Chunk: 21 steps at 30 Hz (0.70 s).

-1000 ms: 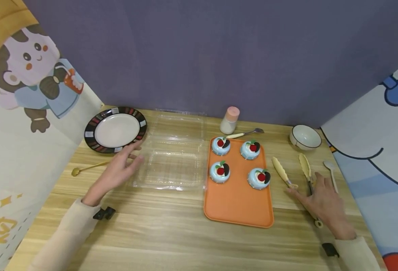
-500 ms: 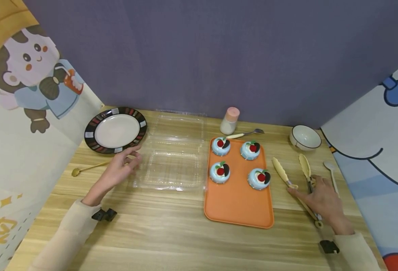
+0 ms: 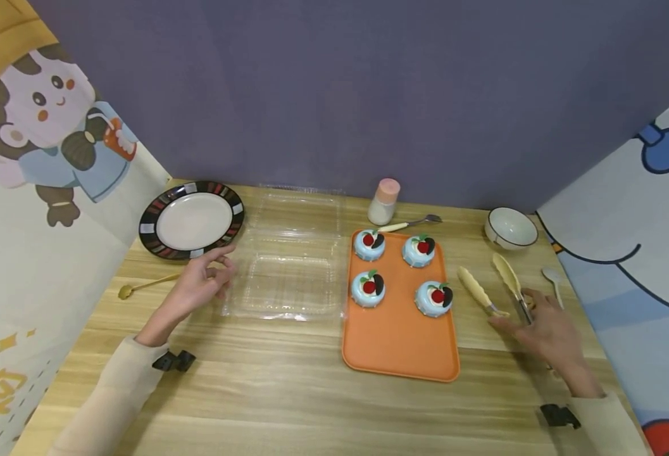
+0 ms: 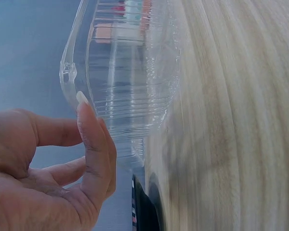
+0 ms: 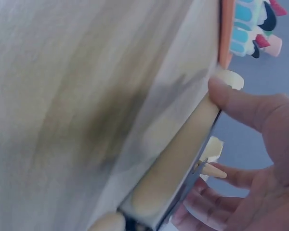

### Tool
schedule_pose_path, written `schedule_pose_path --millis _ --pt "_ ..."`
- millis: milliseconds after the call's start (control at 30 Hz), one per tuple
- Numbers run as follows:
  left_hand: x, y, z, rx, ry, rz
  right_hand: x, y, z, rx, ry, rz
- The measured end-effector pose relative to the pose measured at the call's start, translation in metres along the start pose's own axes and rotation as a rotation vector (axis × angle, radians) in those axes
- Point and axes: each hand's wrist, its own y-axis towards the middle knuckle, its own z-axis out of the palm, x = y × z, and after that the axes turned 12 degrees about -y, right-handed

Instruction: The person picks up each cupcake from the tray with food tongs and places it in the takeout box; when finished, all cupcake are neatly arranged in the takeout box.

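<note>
In the head view my right hand (image 3: 547, 329) grips cream-tipped tongs (image 3: 507, 273). The right wrist view shows my thumb on one arm of the tongs (image 5: 180, 151) and fingers at the other side; their shadow falls on the wood beneath. My left hand (image 3: 200, 285), fingers loosely bent, is at the left edge of a clear plastic clamshell box (image 3: 291, 285) whose lid lies back. Up close, a fingertip is at the rim of the box (image 4: 120, 62); whether it touches I cannot tell. Several blue cupcakes (image 3: 369, 289) with red berries stand on an orange tray (image 3: 399, 348).
A dark-rimmed plate (image 3: 194, 221) lies back left, with a gold spoon (image 3: 146, 286) in front. A pink-capped shaker (image 3: 383, 201) and a cream-handled fork (image 3: 411, 223) are behind the tray. A white bowl (image 3: 511, 228) and a pale spoon (image 3: 553, 282) sit at right.
The tongs have shifted and lifted with my right hand, and their tips have moved a little. My left fingers have drawn in slightly beside the box. The cupcakes stay in place.
</note>
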Motion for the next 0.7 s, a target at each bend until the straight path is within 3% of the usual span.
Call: schedule_pose_path --millis 300,533,700 --pt "-0.001 -0.001 0.000 0.000 0.006 -0.010 -0.007 -0.011 -0.022 -0.074 -0.044 -0.132" --pt "-0.001 -0.001 0.000 0.007 0.002 -0.013 -0.016 -0.019 -0.041 0.027 -0.103 -0.205" --pt "0.000 -0.001 0.000 0.008 0.002 -0.008 -0.010 -0.024 -0.044 0.032 -0.123 -0.305"
